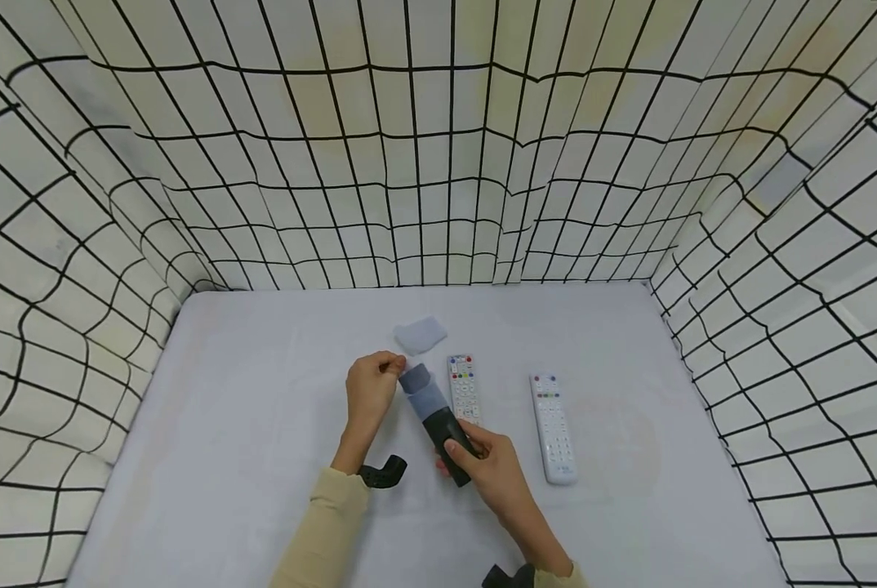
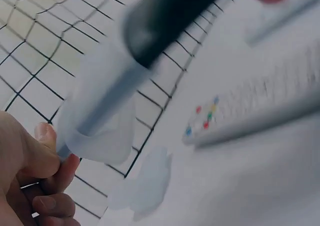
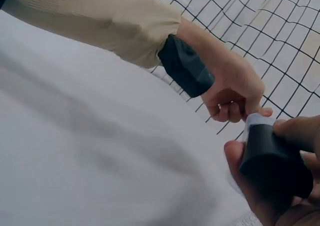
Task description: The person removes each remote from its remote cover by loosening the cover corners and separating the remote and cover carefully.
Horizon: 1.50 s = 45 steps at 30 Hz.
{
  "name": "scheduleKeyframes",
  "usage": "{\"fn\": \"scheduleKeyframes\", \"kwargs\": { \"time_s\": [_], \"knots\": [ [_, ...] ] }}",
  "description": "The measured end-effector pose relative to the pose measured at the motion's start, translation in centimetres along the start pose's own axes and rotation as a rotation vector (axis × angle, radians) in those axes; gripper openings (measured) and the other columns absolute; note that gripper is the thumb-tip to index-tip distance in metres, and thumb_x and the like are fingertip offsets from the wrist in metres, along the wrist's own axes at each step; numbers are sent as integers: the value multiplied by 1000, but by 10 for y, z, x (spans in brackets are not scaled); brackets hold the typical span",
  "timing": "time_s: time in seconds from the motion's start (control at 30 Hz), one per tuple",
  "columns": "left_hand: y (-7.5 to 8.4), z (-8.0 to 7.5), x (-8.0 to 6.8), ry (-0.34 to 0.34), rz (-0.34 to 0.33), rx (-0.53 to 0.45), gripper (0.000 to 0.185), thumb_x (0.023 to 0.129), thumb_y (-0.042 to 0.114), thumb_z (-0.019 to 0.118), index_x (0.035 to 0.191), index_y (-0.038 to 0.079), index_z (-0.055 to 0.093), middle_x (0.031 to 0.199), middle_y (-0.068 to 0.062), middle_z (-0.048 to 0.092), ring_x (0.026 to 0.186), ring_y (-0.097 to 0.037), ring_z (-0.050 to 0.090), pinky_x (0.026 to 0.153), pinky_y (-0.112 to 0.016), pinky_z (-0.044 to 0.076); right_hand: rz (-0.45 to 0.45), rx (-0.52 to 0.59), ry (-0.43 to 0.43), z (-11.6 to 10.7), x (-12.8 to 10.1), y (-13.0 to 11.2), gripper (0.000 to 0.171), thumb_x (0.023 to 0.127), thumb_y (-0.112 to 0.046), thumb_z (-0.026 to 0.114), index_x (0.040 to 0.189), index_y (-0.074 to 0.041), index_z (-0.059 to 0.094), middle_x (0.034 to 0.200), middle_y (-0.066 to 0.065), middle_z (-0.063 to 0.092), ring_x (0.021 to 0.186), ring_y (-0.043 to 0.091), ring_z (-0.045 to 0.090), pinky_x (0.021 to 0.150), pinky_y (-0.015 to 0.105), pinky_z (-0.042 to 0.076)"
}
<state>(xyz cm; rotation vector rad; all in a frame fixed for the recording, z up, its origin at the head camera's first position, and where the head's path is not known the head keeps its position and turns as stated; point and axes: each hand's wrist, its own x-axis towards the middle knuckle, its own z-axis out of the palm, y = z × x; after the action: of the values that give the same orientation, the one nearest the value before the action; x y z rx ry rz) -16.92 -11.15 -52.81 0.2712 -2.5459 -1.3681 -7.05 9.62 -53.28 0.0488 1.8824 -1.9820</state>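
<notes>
Roughly halfway, I'd say: pale sleeve (image 1: 425, 395) over the far part of the black remote (image 1: 442, 426), near part bare. Right hand (image 1: 491, 469) grips it above the counter (image 1: 233, 441), left hand (image 1: 371, 390) pinches the sleeve's far end.

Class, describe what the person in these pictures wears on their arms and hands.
The left sleeve and right sleeve are long and pale yellowish beige. A black wrist device sits near each cuff. The left hand and right hand are ungloved.
</notes>
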Motion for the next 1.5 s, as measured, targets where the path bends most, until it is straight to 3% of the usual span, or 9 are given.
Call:
{"fn": "scheduleKeyframes", "kwargs": {
  "time_s": [0.13,0.3,0.43,0.53,0.73,0.93,1.2,1.37,1.5],
  "knots": [
    [1,-1,3,-97,22,-100,18,97,20,75,91,5,82,85,-9,77,73,-17,60,68,-29,46,-4,45,7,-5,1,0,66,98,-26,75,151,3,49,120,27,74,93,31,80,84,32,64],
    [-7,-6,8,-336,42,-227,25,104,30,66,98,7,75,89,-3,67,83,-15,55,76,-29,45,3,86,-4,-11,0,0,63,98,-22,75,150,4,50,120,29,74,91,26,80,84,33,64],
    [-14,-11,11,-519,102,-235,33,108,35,56,87,9,61,81,2,51,78,-14,48,74,-30,40,11,107,-53,-13,0,4,60,99,-20,74,149,4,51,119,30,73,88,22,80,84,34,64],
    [-18,-13,13,-601,132,-234,41,109,37,52,78,10,53,75,3,43,73,-13,43,70,-29,36,11,122,-80,-13,-1,5,59,99,-20,73,148,5,51,117,30,74,87,21,80,84,34,64],
    [-28,-12,15,-597,128,-298,45,107,30,57,67,12,49,67,6,38,67,-9,39,68,-27,34,42,159,-104,-11,-5,4,56,101,-22,71,147,4,53,113,24,77,88,20,80,83,35,64],
    [-34,-14,19,-546,210,-362,49,106,20,62,61,8,44,62,7,30,61,-6,31,61,-24,27,50,181,-112,-7,-8,0,54,101,-22,70,147,2,54,113,20,78,89,19,80,83,35,64],
    [-42,-19,26,-471,314,-294,51,101,10,67,57,12,42,59,9,28,55,-3,27,57,-21,21,52,181,-100,1,-12,-14,57,99,-19,73,146,7,54,114,28,75,87,18,80,83,34,64],
    [-41,-17,31,-475,372,-271,49,98,6,70,58,11,43,61,8,31,56,-3,28,57,-21,22,47,163,-83,-1,-16,-19,54,100,-18,72,145,6,55,115,32,73,86,18,79,81,33,64],
    [-40,-15,35,-499,361,-254,49,98,8,71,58,13,43,61,8,31,56,-4,28,57,-21,22,39,140,-80,-4,-19,-22,55,100,-20,71,146,5,55,115,31,74,86,17,79,80,32,64]
  ]
}}
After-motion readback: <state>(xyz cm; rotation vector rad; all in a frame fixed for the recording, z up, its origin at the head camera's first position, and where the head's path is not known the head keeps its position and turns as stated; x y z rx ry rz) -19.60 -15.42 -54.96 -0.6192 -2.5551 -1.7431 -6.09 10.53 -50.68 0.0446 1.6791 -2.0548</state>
